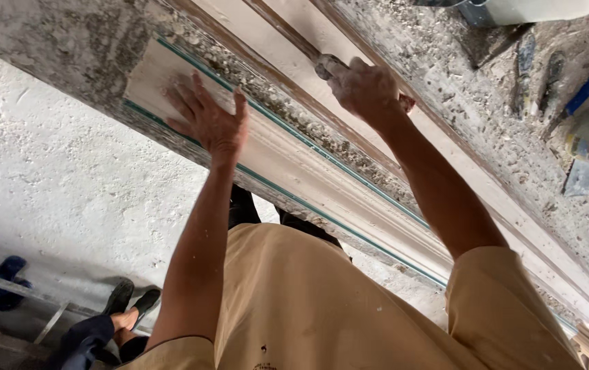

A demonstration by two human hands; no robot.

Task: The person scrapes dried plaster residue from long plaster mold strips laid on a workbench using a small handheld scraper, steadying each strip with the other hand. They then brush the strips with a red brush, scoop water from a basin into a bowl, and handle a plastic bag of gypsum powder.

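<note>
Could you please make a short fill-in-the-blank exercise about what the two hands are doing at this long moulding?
1. The left hand lies ____ on the pale moulding, fingers spread.
2. The right hand grips a ____ caked in plaster.
3. A thin ____ line runs along the moulding's edge.
4. The person wears a ____ shirt.

Missing words: flat; tool; green; tan
</note>
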